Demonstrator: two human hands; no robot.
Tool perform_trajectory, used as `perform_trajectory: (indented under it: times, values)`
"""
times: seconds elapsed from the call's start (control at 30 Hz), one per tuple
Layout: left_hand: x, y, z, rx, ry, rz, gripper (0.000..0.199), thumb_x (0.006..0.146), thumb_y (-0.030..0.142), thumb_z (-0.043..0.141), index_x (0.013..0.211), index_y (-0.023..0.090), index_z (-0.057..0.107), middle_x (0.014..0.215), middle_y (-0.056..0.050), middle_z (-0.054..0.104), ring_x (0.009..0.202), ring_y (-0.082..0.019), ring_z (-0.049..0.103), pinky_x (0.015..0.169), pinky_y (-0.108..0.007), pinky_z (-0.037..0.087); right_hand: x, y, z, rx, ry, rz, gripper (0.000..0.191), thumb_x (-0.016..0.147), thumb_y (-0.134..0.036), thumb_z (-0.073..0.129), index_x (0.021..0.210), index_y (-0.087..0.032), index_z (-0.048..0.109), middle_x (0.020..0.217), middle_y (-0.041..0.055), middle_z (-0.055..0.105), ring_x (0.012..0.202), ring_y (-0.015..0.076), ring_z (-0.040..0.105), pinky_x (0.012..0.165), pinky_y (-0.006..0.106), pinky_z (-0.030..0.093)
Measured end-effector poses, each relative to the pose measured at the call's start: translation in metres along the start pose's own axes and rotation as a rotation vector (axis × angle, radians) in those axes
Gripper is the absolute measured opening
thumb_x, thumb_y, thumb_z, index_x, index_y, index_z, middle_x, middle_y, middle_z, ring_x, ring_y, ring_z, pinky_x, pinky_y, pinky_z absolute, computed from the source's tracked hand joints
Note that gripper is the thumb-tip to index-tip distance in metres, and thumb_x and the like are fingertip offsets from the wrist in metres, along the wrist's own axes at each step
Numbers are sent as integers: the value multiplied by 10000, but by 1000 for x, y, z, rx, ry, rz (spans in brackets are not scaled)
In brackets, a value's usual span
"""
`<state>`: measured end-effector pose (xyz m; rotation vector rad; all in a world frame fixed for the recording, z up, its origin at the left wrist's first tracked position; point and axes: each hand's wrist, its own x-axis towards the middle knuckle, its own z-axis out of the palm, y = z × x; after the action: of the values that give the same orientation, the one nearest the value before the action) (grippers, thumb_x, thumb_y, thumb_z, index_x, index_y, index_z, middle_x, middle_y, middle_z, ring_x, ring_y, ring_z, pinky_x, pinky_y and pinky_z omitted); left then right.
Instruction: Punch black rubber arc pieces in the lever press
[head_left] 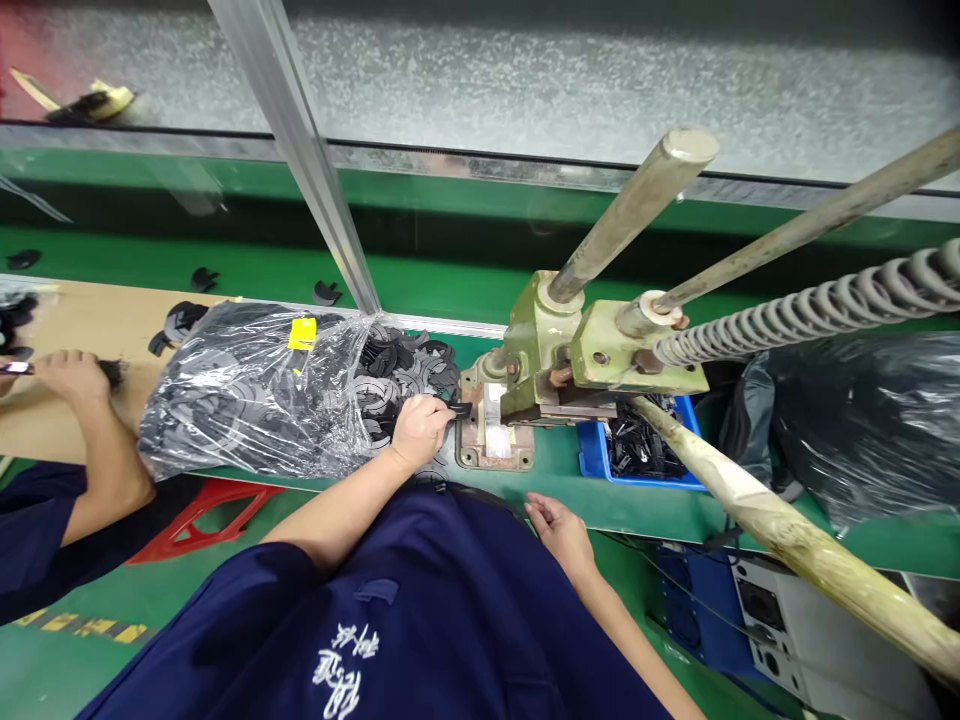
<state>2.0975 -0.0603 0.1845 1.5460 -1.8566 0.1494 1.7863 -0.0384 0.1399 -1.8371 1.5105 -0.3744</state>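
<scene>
A long green bench [551,505] runs from left to right in front of a person in a navy shirt [450,600], seen from above. On the bench, right of the middle, stands a worn green hand press [544,340], with metal rods and a coiled spring [810,300] reaching up to the right. A long, pale, wrapped lever [742,490] slants from the press toward the near right. At the far right is a bulky dark plastic bag [877,410]. Left of the press lies a large clear bag [240,390] filled with grey and black curved pieces, a yellow label [302,333] on top. A loose pile of similar pieces [409,365] spreads between this bag's right end and the press. Just right of the press, partly behind the lever, a blue bin [592,452] holds small black parts. The press's rusty base plate [471,455] carries a pale metal block [496,430].

At the far left, a co-worker's hand [75,378] is over brown board. The person's left hand [421,432] is beside the pile, its grip pinched together on a small black piece [460,410]. That piece is at the base plate's left edge, near the block; I cannot tell if they touch. The right hand [562,535] hangs by the bench's near edge, grip loose, fingers apart from the thumb, nothing visible in it.
</scene>
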Motion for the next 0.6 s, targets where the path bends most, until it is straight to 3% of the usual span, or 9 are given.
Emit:
perform_trajectory:
  times: [0.6]
  values:
    - [1,-6,1,-89,-12,-67,208,892,201,491,803,198,680,851,-65,693,829,-189,580,771,-354,426,16,-13,0,-41,-31,-48,308,821,-391,527,961,-206,730,909,74,752,883,230,697,880,408,531]
